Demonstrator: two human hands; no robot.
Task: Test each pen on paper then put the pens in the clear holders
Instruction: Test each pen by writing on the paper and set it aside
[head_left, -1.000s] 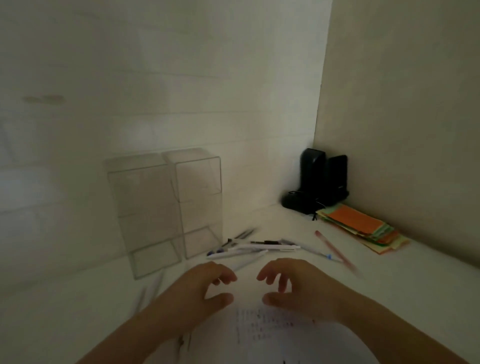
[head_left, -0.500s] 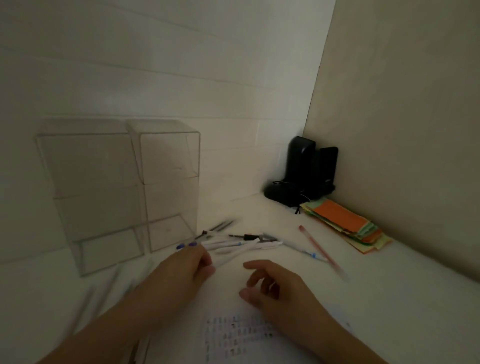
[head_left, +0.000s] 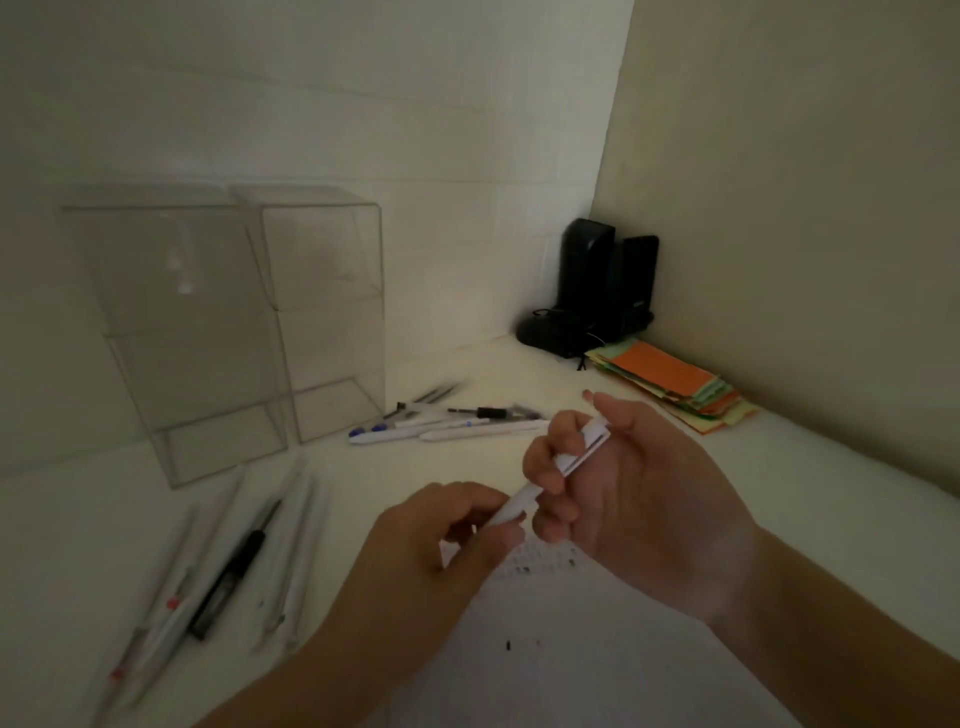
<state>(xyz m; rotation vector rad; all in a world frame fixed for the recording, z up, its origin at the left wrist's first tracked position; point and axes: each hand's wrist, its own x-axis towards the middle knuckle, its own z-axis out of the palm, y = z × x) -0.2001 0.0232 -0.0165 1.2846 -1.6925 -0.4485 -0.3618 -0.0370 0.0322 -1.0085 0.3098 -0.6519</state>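
Both hands hold one white pen (head_left: 550, 478) above the sheet of paper (head_left: 561, 644). My right hand (head_left: 634, 499) grips its upper end, near the clip. My left hand (head_left: 441, 540) pinches its lower end. Small dark test marks dot the paper under my hands. Two clear holders (head_left: 228, 322) stand side by side at the back left; I see no pens in them. A heap of pens (head_left: 447, 423) lies right of the holders. Several more pens (head_left: 228, 566) lie in a row at the front left.
A black device (head_left: 597, 291) with a cable sits in the back corner. A stack of coloured paper slips (head_left: 670, 384), orange on top, lies along the right wall. Walls close off the back and the right side of the white table.
My left hand took a white pen from the heap and brought it back over the paper. My right hand rose and took hold of its upper end. The camera shifted left.
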